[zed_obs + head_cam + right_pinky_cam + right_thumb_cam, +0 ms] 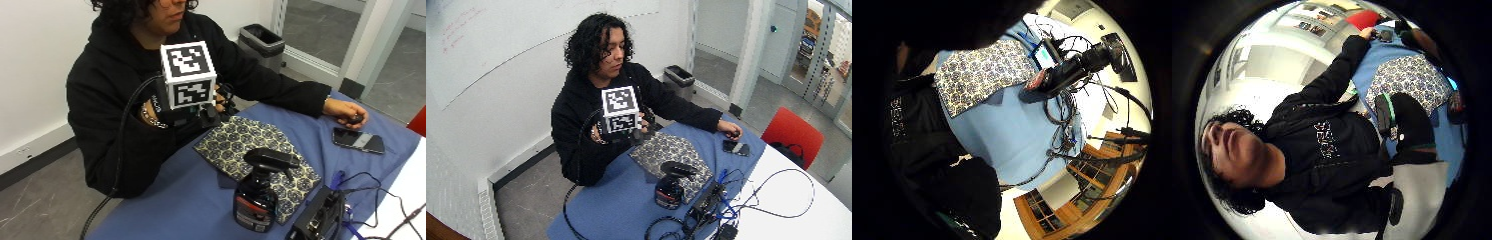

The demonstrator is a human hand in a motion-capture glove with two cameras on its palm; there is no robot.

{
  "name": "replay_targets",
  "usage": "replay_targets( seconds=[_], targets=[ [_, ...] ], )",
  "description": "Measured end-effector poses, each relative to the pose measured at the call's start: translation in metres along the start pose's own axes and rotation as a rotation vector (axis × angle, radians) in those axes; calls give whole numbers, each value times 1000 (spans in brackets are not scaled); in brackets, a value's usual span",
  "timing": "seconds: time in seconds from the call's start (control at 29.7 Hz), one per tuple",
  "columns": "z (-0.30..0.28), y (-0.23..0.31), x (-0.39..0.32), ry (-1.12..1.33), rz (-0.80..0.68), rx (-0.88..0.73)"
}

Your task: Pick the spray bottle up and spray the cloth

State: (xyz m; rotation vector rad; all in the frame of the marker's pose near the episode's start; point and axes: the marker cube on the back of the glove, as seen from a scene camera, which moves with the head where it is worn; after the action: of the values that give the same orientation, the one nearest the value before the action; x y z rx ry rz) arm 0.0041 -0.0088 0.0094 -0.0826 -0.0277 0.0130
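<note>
hand: your gloved right hand (214, 107) is raised off the table in front of your chest, above the far-left corner of the cloth; mostly hidden behind the marker rig, so I cannot tell how the fingers stand, nothing seen in it
spray bottle: dark spray bottle (258, 195) with black trigger head stands upright at the near edge of the table, its base on the near part of the cloth, untouched, well apart from your hand
cloth: patterned cloth (256, 150) lies flat on the blue table (180, 200), between you and the bottle
other hand: your bare left hand (346, 113) rests on the table far right, over a small dark object
phone: black phone (359, 139) lies just beside that hand
</note>
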Motion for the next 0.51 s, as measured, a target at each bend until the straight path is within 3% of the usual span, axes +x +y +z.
replay_targets(
  seconds=[0.27, 0.51],
  targets=[
    [-4, 3, 11, -25, 42, -6],
    [-15, 12, 38, -76, 175, 24]
  ],
)
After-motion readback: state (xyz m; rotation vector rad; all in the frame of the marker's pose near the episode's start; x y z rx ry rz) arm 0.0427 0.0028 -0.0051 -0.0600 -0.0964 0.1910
